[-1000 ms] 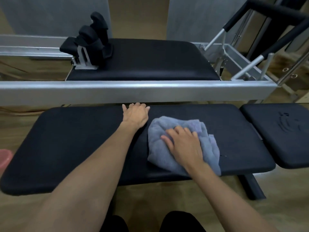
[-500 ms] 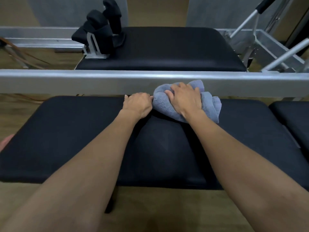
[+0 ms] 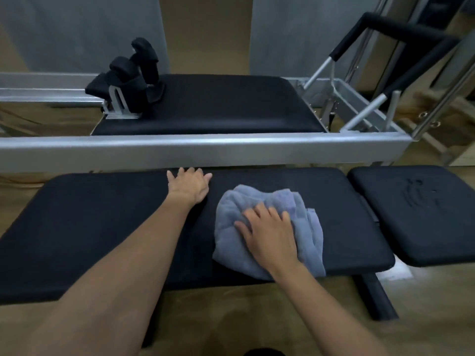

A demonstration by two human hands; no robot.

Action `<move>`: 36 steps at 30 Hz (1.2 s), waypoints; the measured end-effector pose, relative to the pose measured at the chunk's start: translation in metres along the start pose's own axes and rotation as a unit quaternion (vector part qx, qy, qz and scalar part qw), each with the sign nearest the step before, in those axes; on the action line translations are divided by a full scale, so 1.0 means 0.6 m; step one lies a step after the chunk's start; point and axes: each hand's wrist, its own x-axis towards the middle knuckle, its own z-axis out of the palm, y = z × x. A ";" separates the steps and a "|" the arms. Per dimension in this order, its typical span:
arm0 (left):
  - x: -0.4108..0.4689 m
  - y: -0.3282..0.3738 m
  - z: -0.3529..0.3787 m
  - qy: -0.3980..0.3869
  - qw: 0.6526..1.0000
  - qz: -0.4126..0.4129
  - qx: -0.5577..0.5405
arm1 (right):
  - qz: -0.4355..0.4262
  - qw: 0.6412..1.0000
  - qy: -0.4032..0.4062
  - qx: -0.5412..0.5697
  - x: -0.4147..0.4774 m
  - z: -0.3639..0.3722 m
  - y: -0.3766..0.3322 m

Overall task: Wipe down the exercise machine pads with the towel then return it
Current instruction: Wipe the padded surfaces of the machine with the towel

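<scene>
A bunched grey-blue towel (image 3: 231,214) lies on the long black pad (image 3: 90,227) in front of me, right of its middle. My right hand (image 3: 270,232) presses flat on the towel with fingers spread over the cloth. My left hand (image 3: 189,186) rests flat on the pad's far edge, fingers apart, holding nothing. A smaller black pad (image 3: 416,217) sits to the right. Beyond the silver rail lies another black pad (image 3: 218,106).
A silver metal rail (image 3: 180,150) runs across just behind the near pad. Black shoulder rests (image 3: 131,78) stand on the far pad's left end. A padded foot bar on metal arms (image 3: 401,34) rises at the right. Wooden floor (image 3: 231,317) lies below.
My right hand has dragged the towel from the pad's far edge by the rail back toward me and to the right. My left hand has stayed at the far edge.
</scene>
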 end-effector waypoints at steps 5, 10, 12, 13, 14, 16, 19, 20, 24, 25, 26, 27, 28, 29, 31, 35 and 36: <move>-0.004 0.042 -0.002 0.015 0.998 0.058 -0.012 | -0.004 1.000 -0.005 -0.007 -0.076 -0.023 0.014; 0.007 0.093 0.005 0.044 0.993 0.105 -0.044 | -0.001 1.000 -0.016 -0.026 -0.001 -0.020 0.038; 0.016 0.095 0.008 0.062 0.992 0.104 -0.040 | 0.006 0.999 -0.021 -0.027 0.050 -0.009 0.061; 0.020 0.095 0.010 0.071 0.991 0.104 -0.034 | 0.009 0.999 -0.022 -0.031 0.075 -0.003 0.074; 0.024 0.094 0.012 0.078 0.991 0.105 -0.028 | 0.013 0.999 -0.023 -0.035 0.101 0.005 0.086; 0.031 0.093 0.022 0.092 0.990 0.105 -0.017 | 0.017 0.999 -0.019 -0.035 0.151 0.021 0.108; 0.034 0.093 0.035 0.111 0.988 0.106 -0.007 | 0.022 0.999 -0.006 -0.023 0.211 0.039 0.132; 0.035 0.093 0.037 0.116 0.988 0.104 -0.004 | 0.023 0.999 -0.007 -0.021 0.228 0.044 0.138; 0.033 0.101 0.039 0.110 0.991 0.081 -0.007 | 0.034 0.999 -0.016 -0.029 0.273 0.057 0.151; 0.033 0.104 0.039 0.106 0.992 0.074 -0.006 | 0.036 0.999 -0.017 -0.032 0.276 0.060 0.153; 0.032 0.107 0.038 0.101 0.993 0.066 -0.005 | 0.036 0.999 -0.016 -0.034 0.274 0.061 0.153; 0.030 0.110 0.037 0.095 0.994 0.059 -0.004 | 0.033 0.999 -0.013 -0.032 0.269 0.060 0.152; 0.028 0.112 0.036 0.089 0.995 0.054 -0.003 | 0.029 0.999 -0.010 -0.029 0.261 0.058 0.149; 0.025 0.113 0.035 0.083 0.995 0.052 -0.001 | 0.023 0.999 -0.008 -0.027 0.251 0.056 0.147; 0.021 0.117 0.033 0.066 0.997 0.048 -0.001 | 0.009 1.000 -0.005 -0.025 0.225 0.047 0.146; 0.015 0.119 0.026 0.045 0.998 0.039 -0.024 | 0.001 1.000 -0.002 0.004 0.141 0.016 0.146; 0.010 0.120 0.025 0.045 0.998 0.039 -0.020 | 0.002 1.000 -0.007 0.008 0.114 0.004 0.145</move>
